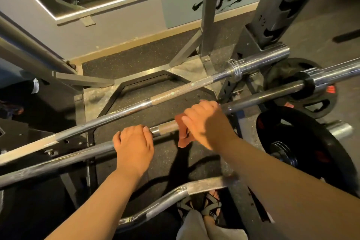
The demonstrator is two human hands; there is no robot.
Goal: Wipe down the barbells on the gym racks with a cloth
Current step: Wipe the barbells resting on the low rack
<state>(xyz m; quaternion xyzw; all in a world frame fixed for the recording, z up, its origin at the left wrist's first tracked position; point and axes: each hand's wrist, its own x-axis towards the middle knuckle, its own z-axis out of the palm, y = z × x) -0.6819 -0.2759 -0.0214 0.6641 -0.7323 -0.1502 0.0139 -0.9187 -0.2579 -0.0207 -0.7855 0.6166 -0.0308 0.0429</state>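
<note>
A dark steel barbell (263, 96) runs from lower left to upper right across the rack. My left hand (134, 146) grips its shaft near the middle. Just to the right, my right hand (206, 122) holds a reddish-brown cloth (182, 132) wrapped round the same bar, with part of the cloth hanging below. A short knurled section (167, 128) shows between my hands. A second, shinier barbell (175, 91) lies parallel just beyond, untouched.
A curved bar (175, 196) lies low in front of my sandalled feet (202, 203). Black weight plates (303, 154) sit at the right. Grey rack uprights (209, 11) stand behind the bars, with a sloped rail (29, 50) at the left and rubber flooring (155, 101) below.
</note>
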